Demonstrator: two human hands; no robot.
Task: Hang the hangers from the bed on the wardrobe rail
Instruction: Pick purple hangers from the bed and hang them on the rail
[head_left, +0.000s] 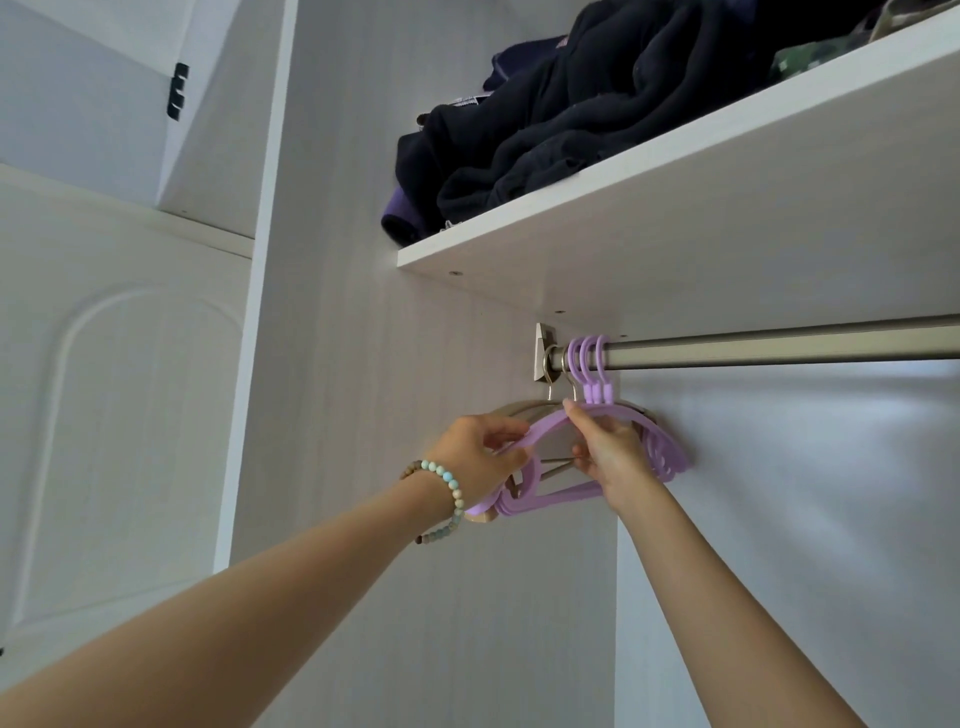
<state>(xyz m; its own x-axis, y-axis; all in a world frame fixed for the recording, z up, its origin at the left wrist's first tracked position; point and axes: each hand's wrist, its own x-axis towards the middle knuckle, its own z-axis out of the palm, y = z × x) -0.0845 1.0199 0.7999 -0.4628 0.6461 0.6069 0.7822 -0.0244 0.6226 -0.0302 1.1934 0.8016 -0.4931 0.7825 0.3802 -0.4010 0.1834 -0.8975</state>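
Hangers (669, 457) of purple plastic hung on the wardrobe rail (779, 347), left hand (475, 457) pinching one shoulder, right hand (613, 454) curled round its neck; light, stiff, probably slippery, best held there.

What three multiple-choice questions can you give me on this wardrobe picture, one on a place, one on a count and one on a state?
1. Where do the dark clothes lie?
A) on the shelf above the rail
B) draped over the rail
C) on a chair

2. How many purple hooks sit on the rail?
A) one
B) three
C) six

3. What is the left hand doing?
A) hanging open
B) pressing the shelf
C) gripping a purple hanger

Answers: 1 A, they are piled on the board over the rail; 2 B, three purple loops show side by side at the rail's end; 3 C, its fingers curl round the hanger's arm.
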